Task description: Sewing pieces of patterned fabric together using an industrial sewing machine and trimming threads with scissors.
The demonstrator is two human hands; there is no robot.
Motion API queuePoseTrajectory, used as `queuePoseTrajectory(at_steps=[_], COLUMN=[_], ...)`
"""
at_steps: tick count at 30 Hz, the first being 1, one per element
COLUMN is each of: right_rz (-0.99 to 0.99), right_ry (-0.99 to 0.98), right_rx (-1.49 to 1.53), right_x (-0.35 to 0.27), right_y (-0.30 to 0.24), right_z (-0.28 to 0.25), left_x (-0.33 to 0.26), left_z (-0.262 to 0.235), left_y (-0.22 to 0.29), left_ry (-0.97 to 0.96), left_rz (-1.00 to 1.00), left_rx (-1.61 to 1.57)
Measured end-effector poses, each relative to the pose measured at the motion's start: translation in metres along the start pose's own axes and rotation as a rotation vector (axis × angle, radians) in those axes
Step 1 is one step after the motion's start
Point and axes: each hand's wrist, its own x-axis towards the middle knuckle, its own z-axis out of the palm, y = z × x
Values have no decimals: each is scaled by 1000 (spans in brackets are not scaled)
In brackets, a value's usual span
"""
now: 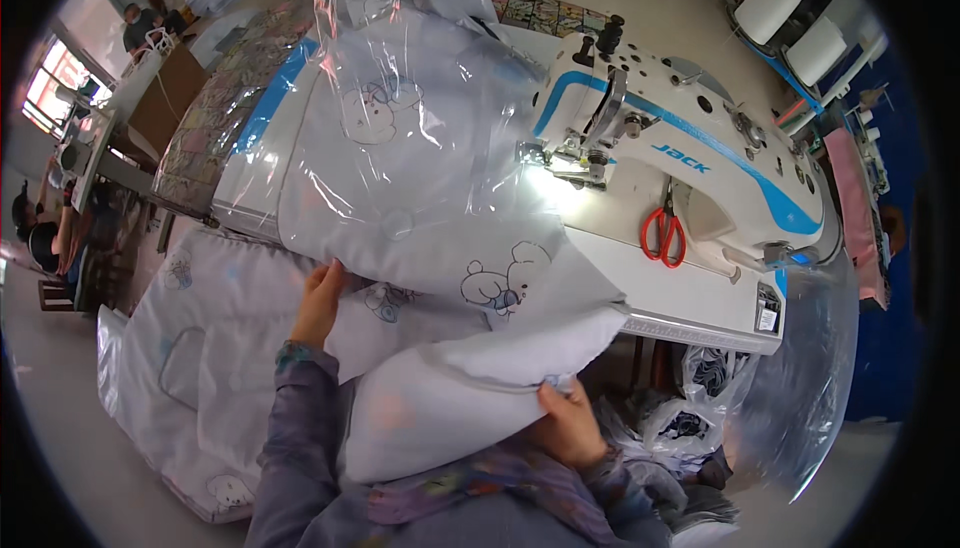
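Since slack apparently needs controlling, the right hand (572,428) pinches the bear-print padded fabric (450,403), which spans to the left hand (317,308) gripping a farther edge, while the industrial sewing machine (690,136) stands beyond the right.

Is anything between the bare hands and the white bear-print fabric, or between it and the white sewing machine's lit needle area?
Nothing visible blocks the left hand or right hand; both touch the white bear-print fabric. Toward the lit needle area, only clear plastic film lies over it; red-handled scissors lie farther right.
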Motion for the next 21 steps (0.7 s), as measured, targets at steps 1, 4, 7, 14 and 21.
queuePoseTrajectory(at_steps=[1, 4, 7, 14, 21], right_rz=[-75, -555, -413, -388, -243], right_ry=[51, 244, 506, 122, -107], right_rx=[-149, -1036, -739, -1640, -1440], right_x=[4, 16, 22, 3, -8], right_y=[-14, -94, -198, -247, -157], right_z=[-1, -20, -44, -41, -24], left_x=[-3, -10, -11, 23, 147], left_z=[-1, 8, 28, 85, 153], left_y=[13, 47, 75, 138, 204], left_ry=[-39, -1, 115, 326, 362], left_rz=[-11, -21, 91, 701, 1126], left_rx=[108, 267, 422, 1185, 1435])
